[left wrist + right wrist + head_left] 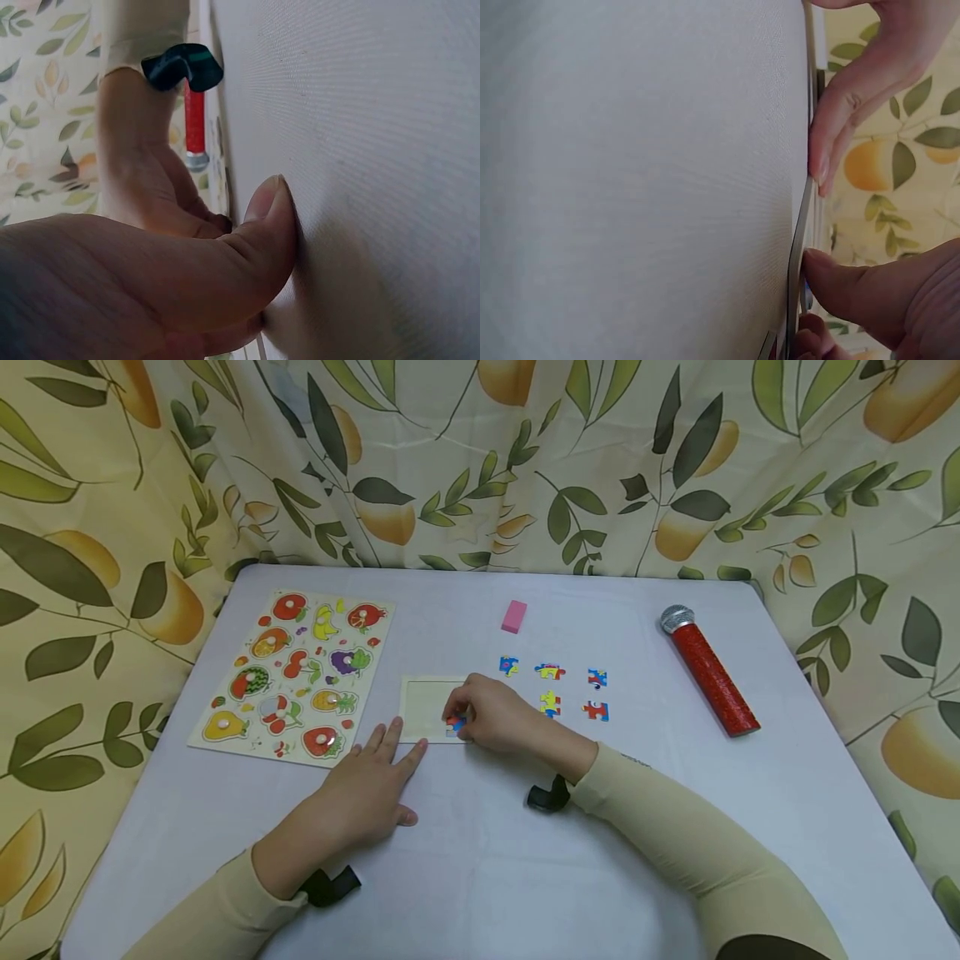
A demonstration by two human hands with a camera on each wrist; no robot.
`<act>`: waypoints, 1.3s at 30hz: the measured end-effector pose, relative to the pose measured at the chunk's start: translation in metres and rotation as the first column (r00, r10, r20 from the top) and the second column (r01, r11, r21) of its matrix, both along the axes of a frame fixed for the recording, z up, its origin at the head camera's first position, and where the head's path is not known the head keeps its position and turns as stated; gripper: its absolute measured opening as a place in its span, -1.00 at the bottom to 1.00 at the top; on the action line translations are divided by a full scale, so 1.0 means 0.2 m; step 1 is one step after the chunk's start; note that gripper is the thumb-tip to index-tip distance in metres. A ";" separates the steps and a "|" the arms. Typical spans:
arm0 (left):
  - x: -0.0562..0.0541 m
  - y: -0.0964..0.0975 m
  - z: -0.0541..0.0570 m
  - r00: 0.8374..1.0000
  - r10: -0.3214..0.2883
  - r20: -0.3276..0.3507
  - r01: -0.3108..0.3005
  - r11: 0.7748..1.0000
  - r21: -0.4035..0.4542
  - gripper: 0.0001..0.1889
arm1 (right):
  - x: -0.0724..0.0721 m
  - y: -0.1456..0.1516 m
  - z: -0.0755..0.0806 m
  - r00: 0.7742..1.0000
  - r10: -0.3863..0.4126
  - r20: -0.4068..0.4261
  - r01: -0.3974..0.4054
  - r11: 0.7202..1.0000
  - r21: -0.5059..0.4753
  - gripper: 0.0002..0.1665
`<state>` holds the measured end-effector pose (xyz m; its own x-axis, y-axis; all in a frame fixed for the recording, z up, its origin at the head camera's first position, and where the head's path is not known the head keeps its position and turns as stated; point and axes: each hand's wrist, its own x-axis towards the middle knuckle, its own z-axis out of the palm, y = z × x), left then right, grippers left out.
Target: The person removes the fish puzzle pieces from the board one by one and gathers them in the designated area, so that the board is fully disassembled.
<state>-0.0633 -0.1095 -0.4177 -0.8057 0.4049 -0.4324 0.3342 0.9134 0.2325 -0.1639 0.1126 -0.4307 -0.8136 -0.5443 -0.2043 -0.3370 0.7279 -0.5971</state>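
In the head view a shallow cream puzzle tray (423, 700) lies at the middle of the table. My right hand (501, 720) is over its right part, thumb and fingers bent down around a small blue-and-red jigsaw piece (453, 724) near the lower edge. The hand hides much of that piece and the tray's right end. My left hand (363, 797) rests with spread fingers, fingertips at the tray's lower left corner. The left wrist view shows its thumb (262, 232) close over the cloth. Several loose jigsaw pieces (550, 672) lie right of the tray in two rows.
A fruit board (296, 677) with knobbed pieces lies at the left, near the left fingers. A pink eraser-like block (513, 617) sits behind the loose pieces. At the right lies a red microphone-shaped object (712, 672). A leaf-patterned cloth (465, 460) hangs behind the table.
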 end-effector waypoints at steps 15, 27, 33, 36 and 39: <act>0.00 0.00 -0.01 1.000 -0.007 -0.014 0.007 1.000 -0.012 0.04 | -0.01 0.01 0.01 0.996 -0.023 0.084 0.029 0.997 -0.072 -0.75; 0.00 0.00 0.00 1.000 -0.001 -0.005 0.001 1.000 -0.002 0.04 | -0.01 0.00 0.02 0.995 -0.056 0.077 0.064 0.993 -0.101 -0.78; 0.00 0.00 0.00 1.000 0.001 -0.002 -0.001 1.000 -0.001 0.04 | -0.02 0.02 0.03 0.988 -0.089 0.124 0.108 0.982 -0.156 -0.75; 0.00 0.00 -0.01 1.000 0.002 0.001 -0.002 1.000 -0.002 0.04 | -0.02 0.05 0.05 0.982 -0.097 0.160 0.128 0.973 -0.192 -0.77; 0.00 0.00 -0.01 1.000 0.003 0.004 -0.003 1.000 -0.002 0.05 | -0.02 0.08 0.07 0.980 -0.091 0.178 0.128 0.969 -0.209 -0.80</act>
